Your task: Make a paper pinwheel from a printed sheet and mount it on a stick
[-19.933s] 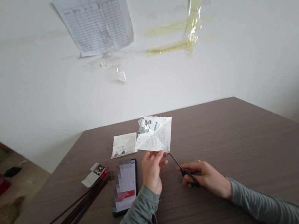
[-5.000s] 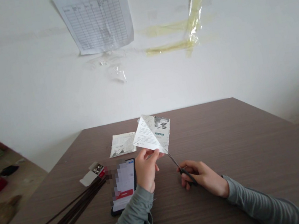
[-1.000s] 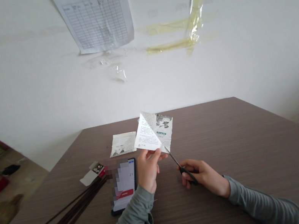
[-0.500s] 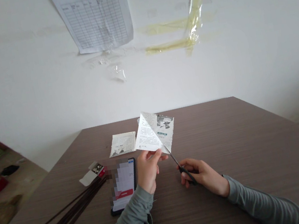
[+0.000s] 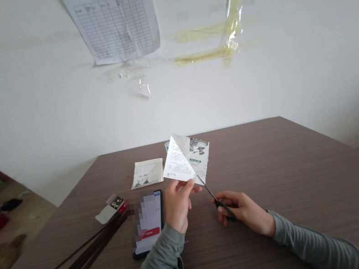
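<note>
Pinched in my left hand (image 5: pixel 178 202) is a folded sheet of printed paper (image 5: pixel 179 162), raised above the table. One part is folded over into a triangle; the part on the right carries a black-and-white drawing. My right hand (image 5: pixel 239 209) grips the dark handles of a pair of scissors (image 5: pixel 225 210). Their blades point up and left and meet the paper's lower edge, beside my left fingertips. How far the blades stand apart is too small to tell.
Left of the paper lies another piece of printed paper (image 5: pixel 147 172). Nearer me are a phone (image 5: pixel 153 222), a small opened box (image 5: pixel 109 208) and several thin dark sticks (image 5: pixel 86 257). A round translucent item (image 5: pixel 167 146) shows partly behind the paper. The wall rises at the table's (image 5: pixel 293 170) far edge.
The held paper has tilted very slightly, showing more of the round item behind it. Both hands and the scissors stay nearly in place.
</note>
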Tool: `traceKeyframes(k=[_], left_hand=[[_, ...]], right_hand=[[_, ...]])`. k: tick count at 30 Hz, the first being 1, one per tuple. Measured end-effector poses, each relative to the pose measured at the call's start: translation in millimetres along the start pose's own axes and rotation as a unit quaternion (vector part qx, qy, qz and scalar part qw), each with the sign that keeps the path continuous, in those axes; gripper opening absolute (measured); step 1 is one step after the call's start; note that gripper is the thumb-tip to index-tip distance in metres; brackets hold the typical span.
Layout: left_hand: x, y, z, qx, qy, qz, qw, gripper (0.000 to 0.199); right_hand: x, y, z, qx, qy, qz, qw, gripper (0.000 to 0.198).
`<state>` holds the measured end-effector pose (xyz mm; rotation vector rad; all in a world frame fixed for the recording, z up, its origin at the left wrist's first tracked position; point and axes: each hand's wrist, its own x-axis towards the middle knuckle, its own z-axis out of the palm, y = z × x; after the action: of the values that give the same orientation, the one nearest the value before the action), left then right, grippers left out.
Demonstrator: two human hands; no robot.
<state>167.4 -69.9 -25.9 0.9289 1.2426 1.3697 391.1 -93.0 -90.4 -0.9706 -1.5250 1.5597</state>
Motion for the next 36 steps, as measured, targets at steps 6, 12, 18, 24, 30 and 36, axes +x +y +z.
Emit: traceKeyframes(k=[6, 12, 18, 24, 30, 36], left_hand=[[-1, 1, 0, 0.006, -0.006, 0.006, 1.000, 0.022], [-2, 2, 0, 0.026, -0.008, 0.008, 1.000, 0.021], [-3, -1, -1, 0.016, -0.028, 0.009, 0.999, 0.024], [-4, -2, -1, 0.021, -0.025, 0.003, 0.999, 0.023], [-4, -1, -2, 0.021, -0.029, 0.005, 0.999, 0.026], [-3, -3, -2, 0.023, -0.029, 0.007, 0.999, 0.027]], right_hand=[[0, -3, 2, -0.001, 0.003, -0.001, 1.000, 0.077], [-3, -15, 7, -0.005, 0.027, 0.011, 1.000, 0.078], [-6, -29, 11, -0.016, 0.044, 0.023, 0.999, 0.073], [-5, -29, 12, -0.014, 0.047, 0.022, 0.999, 0.075], [-5, -24, 9, -0.013, 0.040, 0.019, 0.999, 0.072], [-2, -13, 7, -0.009, 0.035, 0.004, 0.999, 0.080]])
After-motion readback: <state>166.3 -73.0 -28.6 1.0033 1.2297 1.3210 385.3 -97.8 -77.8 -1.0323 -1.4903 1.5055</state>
